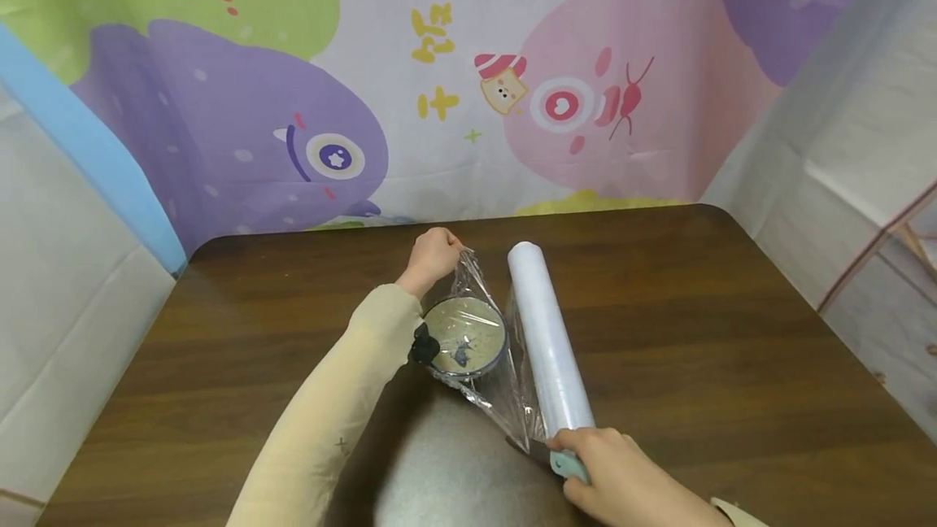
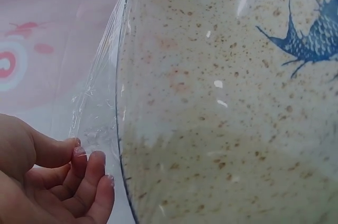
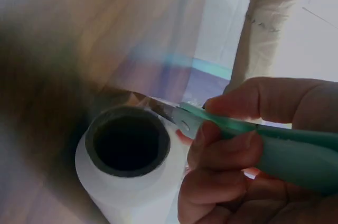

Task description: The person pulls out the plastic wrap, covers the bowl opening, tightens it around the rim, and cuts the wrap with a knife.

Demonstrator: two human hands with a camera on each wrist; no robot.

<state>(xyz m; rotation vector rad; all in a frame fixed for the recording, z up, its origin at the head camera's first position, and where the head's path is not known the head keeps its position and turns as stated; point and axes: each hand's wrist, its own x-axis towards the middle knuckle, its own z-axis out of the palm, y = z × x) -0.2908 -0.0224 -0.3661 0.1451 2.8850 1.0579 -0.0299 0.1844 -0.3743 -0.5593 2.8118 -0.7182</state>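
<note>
My left hand [image 1: 433, 254] pinches a bunched edge of clear cling film [image 2: 100, 102] between thumb and fingers, just past the bowl's far rim. The film stretches across a round speckled bowl [image 1: 479, 324] with a blue rim and a blue fish drawn inside. From the bowl it runs right toward a long white roll of cling film [image 1: 549, 332] lying on the table. In my right hand [image 1: 622, 470] is a folding knife [image 3: 227, 129] with a teal handle, gripped by the roll's near end. Its blade [image 1: 529, 447] meets the film's near edge.
A dark wood table [image 1: 695, 332] carries everything, with a shiny glare patch at its near middle. Behind it hangs a cartoon-printed cloth [image 1: 439, 145], and pale sheets [image 1: 842, 128] flank the sides. The roll's open core [image 3: 127, 142] faces the right wrist camera.
</note>
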